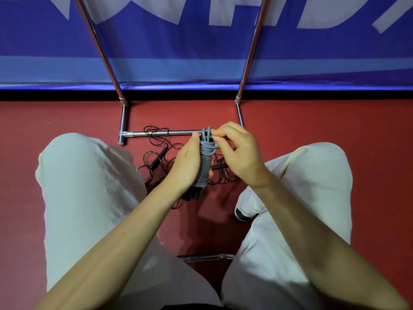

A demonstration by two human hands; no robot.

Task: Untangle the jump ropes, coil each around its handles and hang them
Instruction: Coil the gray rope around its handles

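Left hand [186, 163]: my fingers curl round the grey rope bundle [204, 163], holding it upright between my knees.
Right hand [237, 149]: pinches the grey loops at the bundle's top.
Hands: close together, both clamped on the bundle.
Black rope [156, 151]: tangled on the red floor [67, 117] beneath my hands.
Rack bar [165, 132]: just beyond my fingertips.

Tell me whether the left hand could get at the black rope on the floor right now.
Probably not yet: the left hand grips the grey coiled rope, so it is occupied. The black rope lies uncovered just below it.
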